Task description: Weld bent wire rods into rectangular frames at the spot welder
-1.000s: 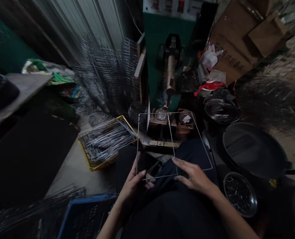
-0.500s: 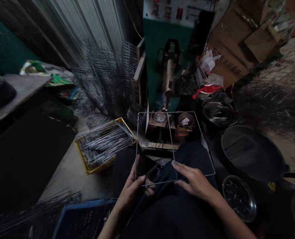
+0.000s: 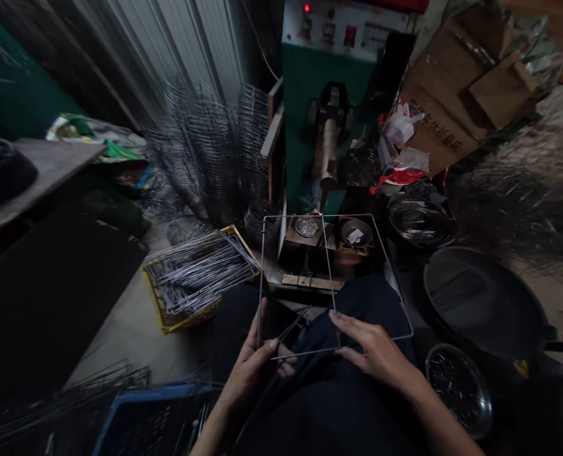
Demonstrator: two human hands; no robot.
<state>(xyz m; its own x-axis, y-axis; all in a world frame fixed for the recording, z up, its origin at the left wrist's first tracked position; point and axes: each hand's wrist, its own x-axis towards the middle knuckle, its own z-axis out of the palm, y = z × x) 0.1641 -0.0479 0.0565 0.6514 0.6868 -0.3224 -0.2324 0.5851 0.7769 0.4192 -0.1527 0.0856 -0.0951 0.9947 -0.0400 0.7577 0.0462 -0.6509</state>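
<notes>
A rectangular metal wire frame (image 3: 297,216) with a rod across its middle is held out in front of me, over my lap. Its far side meets the tip of a green machine's welding arm (image 3: 327,152). My left hand (image 3: 256,351) is closed around the frame's near left corner; a few thin rods also show by its fingers. My right hand (image 3: 369,345) pinches the near end of the middle rod (image 3: 329,269) between thumb and fingers. Below the welding tip sits a small dish of metal bits (image 3: 307,226), with a darker dish (image 3: 356,233) to its right.
Left of my legs stands a yellow crate (image 3: 167,326) full of metal rods. A blue crate (image 3: 152,396) is at the lower left. Coiled wire stacks (image 3: 205,145) lean behind. To the right are a round black pan (image 3: 485,301) and a metal bowl (image 3: 459,389) of small pieces.
My view has tilted and shifted slightly, so the surroundings sit a little lower and to the right. Both hands keep their hold on the wire frame, nearly still; the glow at the welding tip looks fainter.
</notes>
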